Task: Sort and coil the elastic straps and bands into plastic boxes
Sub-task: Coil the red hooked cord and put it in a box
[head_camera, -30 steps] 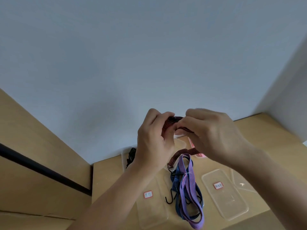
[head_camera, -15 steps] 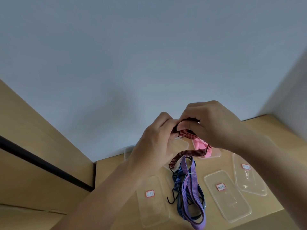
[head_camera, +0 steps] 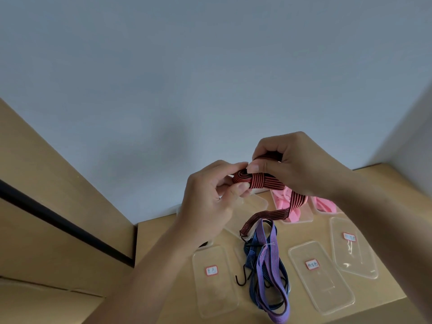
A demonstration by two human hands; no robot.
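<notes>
From the head camera, two hands are up in the air above a light brown wooden table (head_camera: 159, 237). The left hand (head_camera: 210, 197) and the right hand (head_camera: 301, 167) are close together, and their fingertips almost touch. Both hold the red and black striped stretchy strap (head_camera: 265, 182). The left hand pinches the rolled-up end of it between thumb and fingers. The right hand has its thumb and fingers curled round the strap just beside that roll. The rest of the strap hangs down from the right hand. Its far end reaches the top of a pile on the table.

In that pile lie a purple striped stretchy strap (head_camera: 271, 260) and a dark blue striped stretchy strap (head_camera: 250, 253), tangled together. A black metal hook (head_camera: 242, 278) sticks out on the pile's left side.

A flat clear plastic box with a red-edged label (head_camera: 215, 293) lies left of the pile. A second clear labelled box (head_camera: 327, 293) lies right of the pile, and a third clear labelled box (head_camera: 357, 260) lies further right. The words on the labels are too small to read.

Behind the pile, under the right hand, soft pink bands (head_camera: 284, 204) sit in a clear plastic tub (head_camera: 301, 220).
</notes>
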